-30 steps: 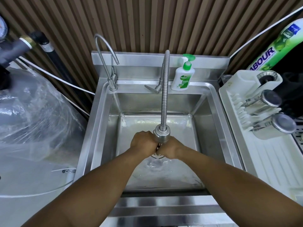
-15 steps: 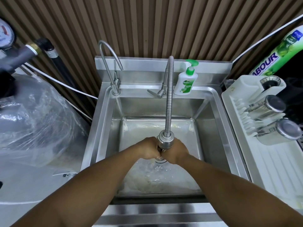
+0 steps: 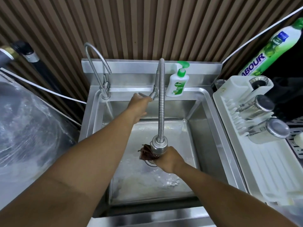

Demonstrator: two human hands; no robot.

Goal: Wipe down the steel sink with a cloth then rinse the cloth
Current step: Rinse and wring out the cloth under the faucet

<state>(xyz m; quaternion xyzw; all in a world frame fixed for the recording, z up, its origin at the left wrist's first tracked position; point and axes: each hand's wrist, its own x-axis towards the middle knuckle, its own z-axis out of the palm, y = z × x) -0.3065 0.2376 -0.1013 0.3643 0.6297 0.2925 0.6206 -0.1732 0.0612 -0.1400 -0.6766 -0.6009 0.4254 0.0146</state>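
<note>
We read "Dettol" on the one white pump bottle (image 3: 177, 85), green-topped, standing on the back ledge of the steel sink (image 3: 200, 131). The letters "ABOUR" show on the one green bottle (image 3: 268, 51) leaning at far right. We count two taps: a thin gooseneck tap (image 3: 96, 63) and a flexible-hose tap (image 3: 161, 99). Two steel cups (image 3: 255, 106) lie on the white drying rack (image 3: 255, 169). The right hand (image 3: 168, 158) grips the bunched dark cloth (image 3: 145, 153) just under the spray head (image 3: 159, 146), over the drain (image 3: 150, 163). The left hand (image 3: 139, 104) touches the tap lever (image 3: 145, 95); we cannot tell whether its fingers curl round it.
</note>
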